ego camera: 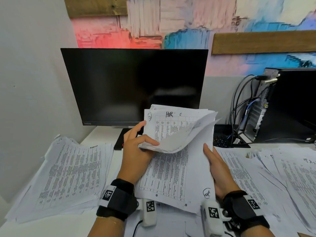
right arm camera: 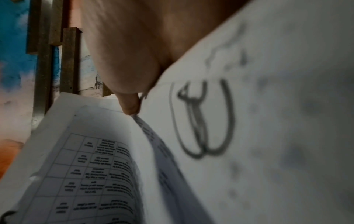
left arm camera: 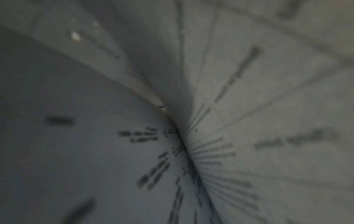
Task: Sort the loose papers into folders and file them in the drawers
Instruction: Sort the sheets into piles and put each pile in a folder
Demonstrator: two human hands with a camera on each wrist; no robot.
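A white desk (ego camera: 100, 134) carries 2 spreads of printed papers, left (ego camera: 68, 173) and right (ego camera: 280, 175), a monitor (ego camera: 135, 84) and a computer tower (ego camera: 287, 105).

"HR" atop held paper stack (ego camera: 177, 161)

painted wall (ego camera: 188, 23), dark monitor (ego camera: 133, 86), white desk (ego camera: 100, 134)

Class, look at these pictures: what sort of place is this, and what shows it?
Probably an office desk: a dark monitor, a computer tower with cables, and printed papers spread across the desk.
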